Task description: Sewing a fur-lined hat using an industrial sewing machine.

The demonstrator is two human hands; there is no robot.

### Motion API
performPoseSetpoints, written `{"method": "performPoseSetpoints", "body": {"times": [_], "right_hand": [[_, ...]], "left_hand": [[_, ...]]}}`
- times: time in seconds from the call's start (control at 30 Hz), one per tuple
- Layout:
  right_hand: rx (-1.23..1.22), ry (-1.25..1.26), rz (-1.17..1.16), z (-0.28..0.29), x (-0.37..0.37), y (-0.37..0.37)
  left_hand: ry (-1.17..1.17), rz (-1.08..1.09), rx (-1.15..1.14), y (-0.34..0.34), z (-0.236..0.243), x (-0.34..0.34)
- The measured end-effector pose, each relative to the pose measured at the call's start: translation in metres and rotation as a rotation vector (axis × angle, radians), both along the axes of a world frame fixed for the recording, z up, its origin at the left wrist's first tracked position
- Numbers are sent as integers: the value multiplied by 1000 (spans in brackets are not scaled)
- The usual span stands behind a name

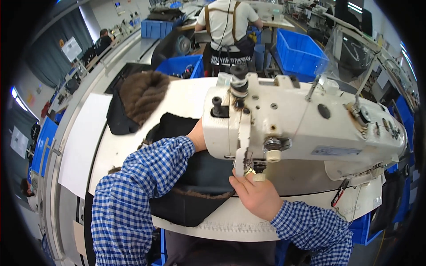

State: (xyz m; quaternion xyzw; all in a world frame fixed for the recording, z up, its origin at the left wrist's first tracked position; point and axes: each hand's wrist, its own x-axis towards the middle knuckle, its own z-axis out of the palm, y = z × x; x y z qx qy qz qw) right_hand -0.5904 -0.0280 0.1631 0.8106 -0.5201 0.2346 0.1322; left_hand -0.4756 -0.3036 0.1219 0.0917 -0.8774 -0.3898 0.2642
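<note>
A black fabric piece [206,170] with a brown fuzzy edge lies on the bed of a white sewing machine [284,119], reaching under its needle end. My left hand [198,135] goes behind the machine's head; only its wrist and back show, and its fingers are hidden. My right hand [258,198] is beside the presser foot, its fingers close together at the right edge of the black fabric. The lower corner of the fabric hangs toward the table's front edge. Blue checked sleeves cover both my forearms.
Brown furry material [144,95] with black fabric lies at the far left of the table. Red-handled snips [340,193] rest to the right. Blue bins, one a large bin [301,51], stand beyond the machine, where another person [228,26] faces away.
</note>
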Motion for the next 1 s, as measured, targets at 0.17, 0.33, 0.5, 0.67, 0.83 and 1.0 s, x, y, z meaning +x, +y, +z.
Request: {"method": "performPoseSetpoints", "body": {"times": [0.17,0.33,0.5,0.67,0.83,1.0], "right_hand": [[25,7,-70,-9,-15,7],[59,-34,-25,-1,-1,-2],[79,-246,-10,-7,-5,1],[85,-418,-120,-9,-12,0],[86,-318,-82,-1,-12,2],[34,-395,21,-3,-10,1]], "left_hand": [[-361,-78,-489,88,130,20],[-427,-83,-275,156,112,65],[-540,209,196,164,93,74],[-381,286,-50,164,98,77],[-557,31,-400,152,120,76],[-718,-243,-392,131,140,78]]}}
